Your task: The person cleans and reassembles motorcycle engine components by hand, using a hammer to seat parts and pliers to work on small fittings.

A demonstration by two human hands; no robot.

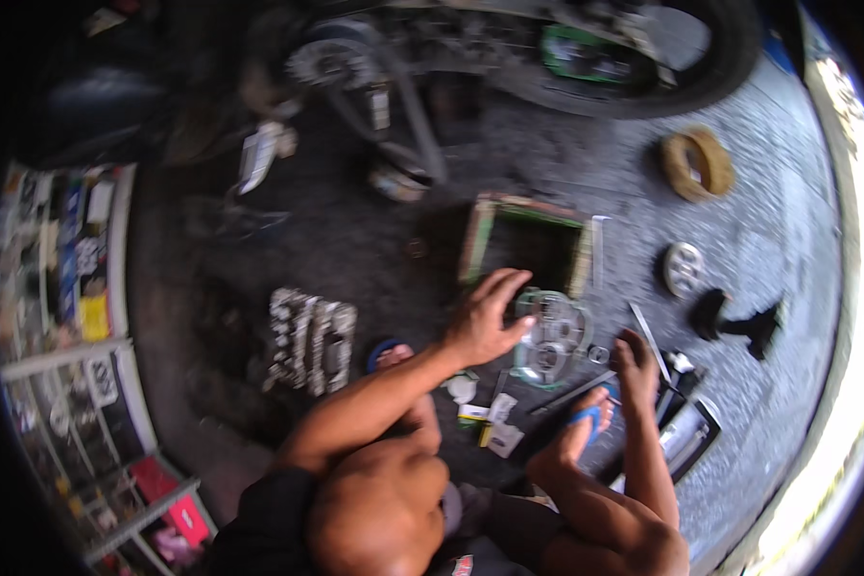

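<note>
Engine cover (555, 336) between the hands, left hand (490, 322) nearer

From my remote seat, I read the cover as lying on the dark floor (355, 250), just short of an open box with greenish walls (583, 257). Its long axis runs roughly straight out, near end to far end, and its outline is edged in green (gasket or painted rim, I can't make out which).

The two hands are well apart, one on each side of that axis. I see the left hand over the cover's left edge toward its far end, thumb and fingers spread, with nothing visible between them. Whether the thumb touches the metal, I can't tell. The right hand (636, 363) sits off to the right and a little closer in, apart from the cover, with a small metal ring (598, 355) in the gap. A thin metal rod (649, 338) runs right beside its fingers; blur keeps me from saying whether they are closed on it.

The relation I'd steer by is crosswise: from the left hand, the cover lies immediately to the right; from the right hand, it lies leftward and slightly farther out, past the ring. I judge the left to have the shorter, less cluttered reach.
</note>
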